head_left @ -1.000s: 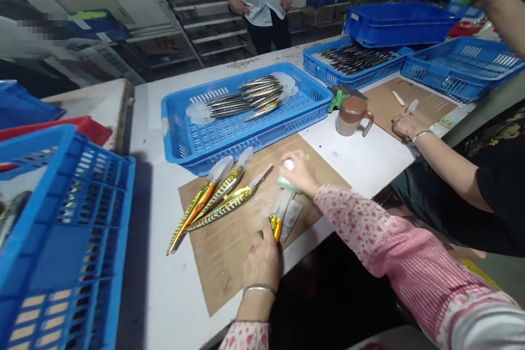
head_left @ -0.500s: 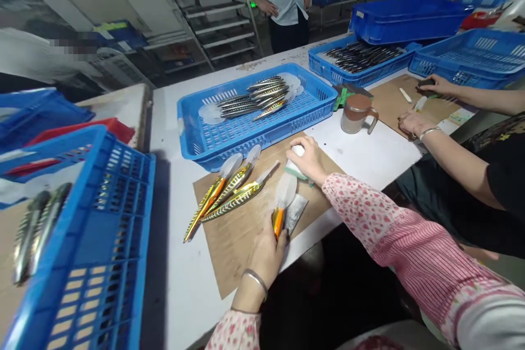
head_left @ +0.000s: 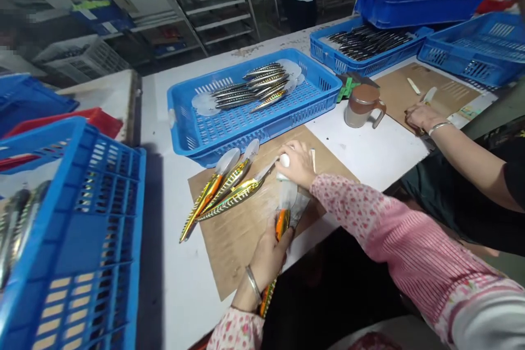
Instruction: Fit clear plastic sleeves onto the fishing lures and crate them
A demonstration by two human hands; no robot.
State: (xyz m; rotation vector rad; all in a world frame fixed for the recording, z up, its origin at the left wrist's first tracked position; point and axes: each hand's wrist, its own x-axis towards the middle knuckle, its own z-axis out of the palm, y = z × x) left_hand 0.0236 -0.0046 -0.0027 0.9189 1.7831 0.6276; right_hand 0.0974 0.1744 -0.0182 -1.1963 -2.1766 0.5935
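Observation:
My left hand is closed around a gold and orange fishing lure, holding it over the near edge of a brown cardboard sheet. The lure's clear lip points away from me. My right hand is closed on a small white object and rests at the lip end of the lure. Three more gold striped lures lie side by side on the cardboard to the left.
A blue slotted tray behind the cardboard holds several lures. A brown lidded mug stands to the right. A large blue crate is at my left. Another person's arm works on a second cardboard at right; someone stands at the far side.
My left hand has slid the lure a little toward me, so its tail now hangs past the table edge. My right hand shifted slightly left. The co-worker's far hand left the view.

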